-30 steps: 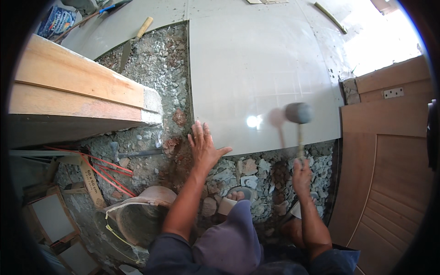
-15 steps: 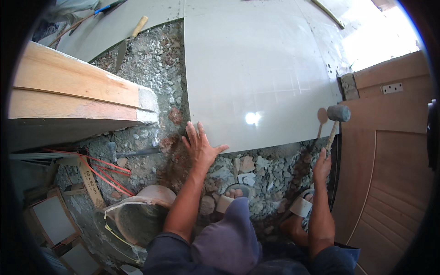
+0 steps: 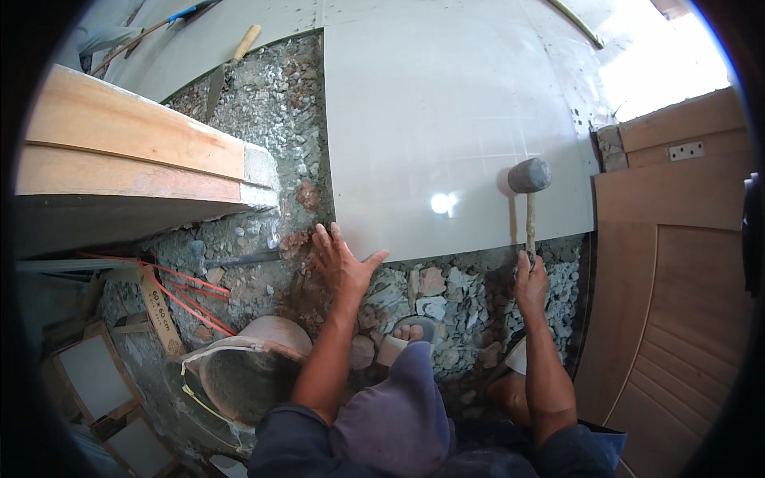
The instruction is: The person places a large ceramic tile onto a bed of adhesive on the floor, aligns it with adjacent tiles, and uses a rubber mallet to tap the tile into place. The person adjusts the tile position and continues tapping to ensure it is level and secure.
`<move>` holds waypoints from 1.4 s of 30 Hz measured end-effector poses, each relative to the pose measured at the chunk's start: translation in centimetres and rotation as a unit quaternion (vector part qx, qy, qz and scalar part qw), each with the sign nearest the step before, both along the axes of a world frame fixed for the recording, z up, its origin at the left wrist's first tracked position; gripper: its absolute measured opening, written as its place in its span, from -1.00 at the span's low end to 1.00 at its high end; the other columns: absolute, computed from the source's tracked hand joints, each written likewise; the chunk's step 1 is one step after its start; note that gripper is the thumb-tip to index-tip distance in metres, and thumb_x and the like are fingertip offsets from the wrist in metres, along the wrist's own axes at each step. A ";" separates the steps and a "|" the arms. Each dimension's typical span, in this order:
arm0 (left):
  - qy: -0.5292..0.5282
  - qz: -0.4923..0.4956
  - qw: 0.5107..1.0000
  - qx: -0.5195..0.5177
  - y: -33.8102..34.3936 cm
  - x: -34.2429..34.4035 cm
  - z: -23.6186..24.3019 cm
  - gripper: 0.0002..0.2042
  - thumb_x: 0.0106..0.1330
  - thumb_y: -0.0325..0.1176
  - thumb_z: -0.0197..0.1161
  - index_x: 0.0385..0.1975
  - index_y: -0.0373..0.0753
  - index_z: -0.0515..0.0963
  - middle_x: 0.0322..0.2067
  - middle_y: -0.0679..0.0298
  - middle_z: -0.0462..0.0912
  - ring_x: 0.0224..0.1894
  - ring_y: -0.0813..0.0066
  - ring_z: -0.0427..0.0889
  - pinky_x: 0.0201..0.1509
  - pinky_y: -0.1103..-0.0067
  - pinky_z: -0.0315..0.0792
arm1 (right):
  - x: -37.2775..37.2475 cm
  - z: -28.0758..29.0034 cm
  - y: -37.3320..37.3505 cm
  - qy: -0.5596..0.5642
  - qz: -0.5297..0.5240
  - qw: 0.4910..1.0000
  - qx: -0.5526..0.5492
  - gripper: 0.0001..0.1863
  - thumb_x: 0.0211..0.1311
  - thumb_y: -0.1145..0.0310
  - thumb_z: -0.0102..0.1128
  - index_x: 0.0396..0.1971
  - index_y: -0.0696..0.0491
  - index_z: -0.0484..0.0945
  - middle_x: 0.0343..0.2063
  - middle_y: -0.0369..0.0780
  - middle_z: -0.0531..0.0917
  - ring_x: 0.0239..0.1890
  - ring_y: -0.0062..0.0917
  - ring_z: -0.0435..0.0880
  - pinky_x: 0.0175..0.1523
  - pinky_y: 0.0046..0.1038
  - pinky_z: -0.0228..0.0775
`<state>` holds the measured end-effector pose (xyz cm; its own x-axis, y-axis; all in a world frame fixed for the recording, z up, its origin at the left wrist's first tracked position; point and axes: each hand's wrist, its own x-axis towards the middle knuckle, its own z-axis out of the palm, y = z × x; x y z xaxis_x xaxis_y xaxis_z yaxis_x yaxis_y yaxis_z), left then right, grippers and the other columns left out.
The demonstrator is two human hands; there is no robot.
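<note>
A large pale glossy floor tile (image 3: 430,127) lies in front of me, its near edge above broken rubble. My right hand (image 3: 531,280) grips the wooden handle of a rubber mallet (image 3: 529,176). The dark mallet head is over the tile's near right part, with its reflection beside it; whether it touches the tile I cannot tell. Fingers spread, my left hand (image 3: 343,263) is at the tile's near left corner, thumb by the near edge and the other fingers beside the left edge. Nothing is held in it.
A bucket (image 3: 263,370) stands at my lower left, near orange straps (image 3: 191,299) and a hammer (image 3: 239,260). A trowel (image 3: 225,76) lies on rubble (image 3: 271,103) beyond the wooden door frame (image 3: 135,147). At right is a wooden door (image 3: 661,279) with a hinge.
My right hand has moved left with the mallet, bringing its head from near the tile's right edge further inward. My left hand has shifted slightly, its fingers now beside the tile's left edge.
</note>
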<state>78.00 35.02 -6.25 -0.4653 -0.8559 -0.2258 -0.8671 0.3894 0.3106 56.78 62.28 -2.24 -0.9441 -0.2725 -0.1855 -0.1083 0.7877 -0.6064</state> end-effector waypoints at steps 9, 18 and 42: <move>0.196 0.138 0.971 0.000 -1.8 1.9 0.1 -0.39 0.27 -0.06 0.24 0.19 -0.38 0.35 0.22 -0.15 0.33 0.28 -0.02 0.31 0.31 0.22 0.19 | -2.9 1.2 -0.4 0.025 0.094 0.995 -0.019 -0.55 0.40 0.08 0.03 -0.26 0.27 0.50 -0.46 0.13 0.59 -0.35 0.03 0.59 -0.20 -0.15 0.40; 0.224 0.338 0.870 0.280 -3.9 4.6 1.3 -0.51 0.35 0.08 0.11 -0.11 -0.30 0.59 -0.28 0.25 0.67 -0.30 0.53 0.60 -0.32 0.56 0.36 | -11.3 11.4 1.9 0.014 0.275 0.935 0.225 -0.52 0.39 -0.02 0.01 -0.32 0.19 0.46 -0.65 0.02 0.52 -0.54 -0.10 0.55 -0.37 -0.19 0.35; 0.101 0.177 0.966 0.158 3.0 8.1 3.1 -0.61 0.32 -0.07 0.19 -0.14 -0.31 0.62 -0.38 0.27 0.66 -0.32 0.55 0.57 -0.21 0.57 0.39 | 4.2 -2.4 18.1 -0.065 0.338 0.938 0.050 -0.51 -0.16 0.12 0.48 -0.24 0.05 0.52 -0.39 -0.12 0.61 -0.34 -0.16 0.64 -0.27 -0.19 0.45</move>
<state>86.05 38.00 -3.17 -0.2182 -0.8723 -0.4377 -0.8379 -0.0625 0.5423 60.98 80.43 -4.69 -0.5296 -0.7758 -0.3429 -0.5341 0.6191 -0.5757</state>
